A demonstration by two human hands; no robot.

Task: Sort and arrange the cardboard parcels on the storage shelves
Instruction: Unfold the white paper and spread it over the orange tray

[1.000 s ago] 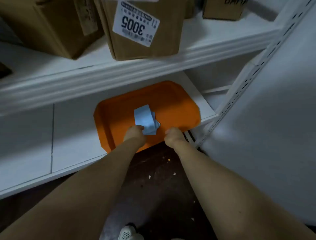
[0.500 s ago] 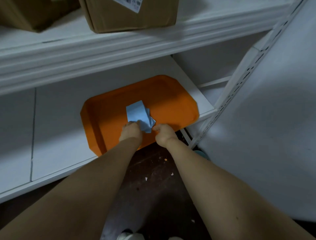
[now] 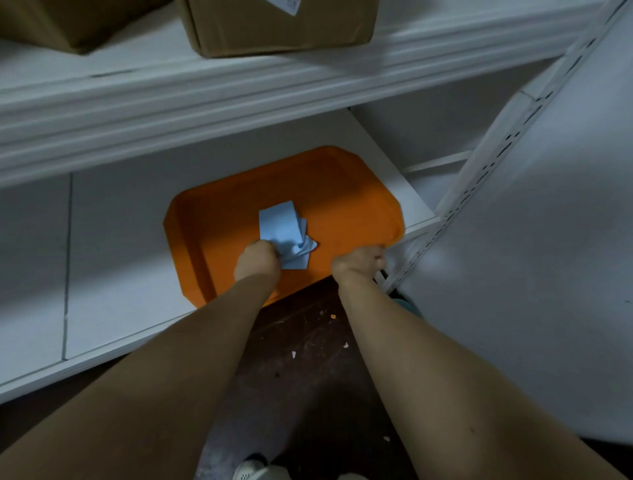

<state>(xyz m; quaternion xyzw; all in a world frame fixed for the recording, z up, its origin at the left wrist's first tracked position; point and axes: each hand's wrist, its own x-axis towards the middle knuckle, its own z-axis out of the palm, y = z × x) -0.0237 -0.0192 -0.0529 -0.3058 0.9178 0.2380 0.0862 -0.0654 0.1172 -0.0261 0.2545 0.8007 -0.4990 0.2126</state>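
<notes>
Lying in orange tray [image 3: 349,205]: blue papers [image 3: 282,226], seemingly folded.

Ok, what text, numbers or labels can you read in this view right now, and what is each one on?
No text is readable in this view.
White label on the cardboard box on the upper shelf: cut off by the frame's top edge; the small print is blurred, unreadable.
Blue paper slips in the orange tray: no print visible.
Second cardboard box at the left: no label showing.
</notes>
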